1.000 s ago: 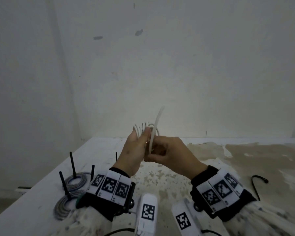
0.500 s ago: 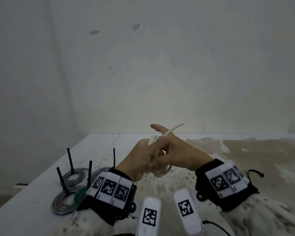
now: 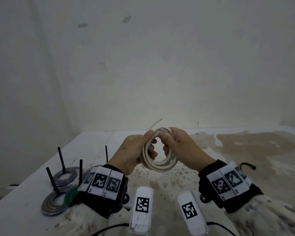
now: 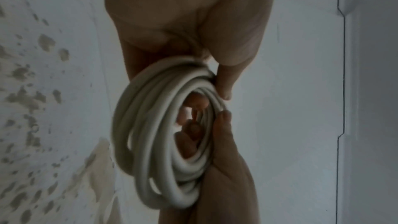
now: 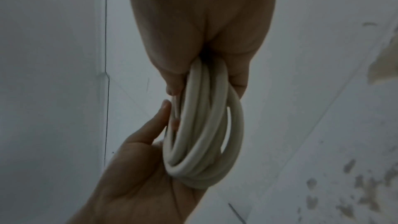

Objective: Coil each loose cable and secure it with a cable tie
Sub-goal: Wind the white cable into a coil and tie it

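White round cable (image 3: pixel 157 160), wound into several loops, is held in the air above the stained white desk (image 3: pixel 245 155), between the two hands. The left hand (image 3: pixel 131 150) grips the left side of the coil, its thumb pressed on top and its fingers (image 3: pixel 151 151) curled through the middle. The right hand (image 3: pixel 179 147) grips the right side, its fingers wrapped around the loops. One short free end (image 3: pixel 156 124) sticks up behind the thumb. No tie is on this coil yet, so I judge that the securing is left. At the left edge of the desk lie grey coiled cables (image 3: pixel 64 175) with black cable ties (image 3: pixel 61 159) standing up; these look finished. One loose black tie (image 3: pixel 248 166) lies at the right.
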